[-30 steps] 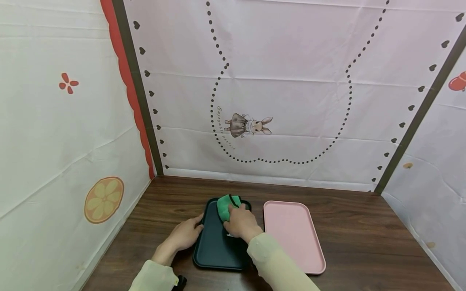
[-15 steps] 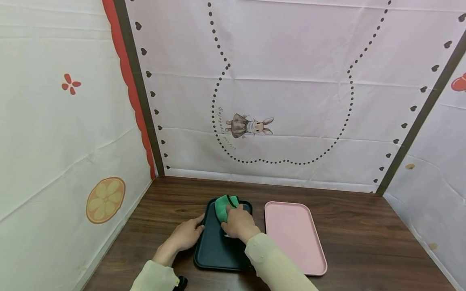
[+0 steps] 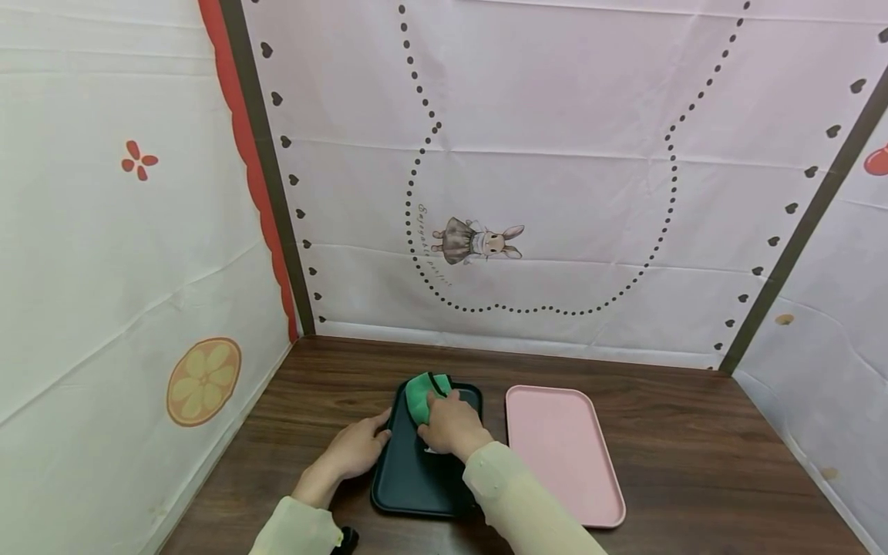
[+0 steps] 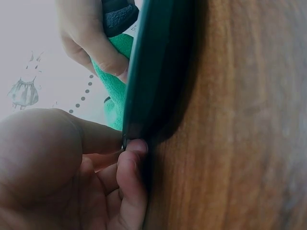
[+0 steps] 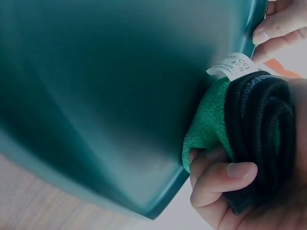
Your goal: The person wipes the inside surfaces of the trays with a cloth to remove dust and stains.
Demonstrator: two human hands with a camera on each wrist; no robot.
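My right hand [image 3: 454,425] grips a folded green towel [image 3: 418,397] with black edging and holds it against the dark green tray [image 3: 416,489], toward its far left part. In the right wrist view, fingers curl round the thick fold of the towel [image 5: 208,120], and a white label [image 5: 235,66] sticks out from it. On the tray's left side, my left hand [image 3: 352,449] holds the rim. The left wrist view has the thumb on top of that rim and the other fingers of the left hand [image 4: 53,163] bent against its outer side.
A pink tray [image 3: 565,455] lies flat just right of the dark one on the brown wooden table [image 3: 687,447]. Printed white cloth walls [image 3: 555,193] close in the table at the back and both sides. A small black object [image 3: 347,539] shows by the left sleeve.
My right hand has slid slightly left across the dark tray with the green towel. The left hand keeps its place at the rim, and the head view has shifted a little.
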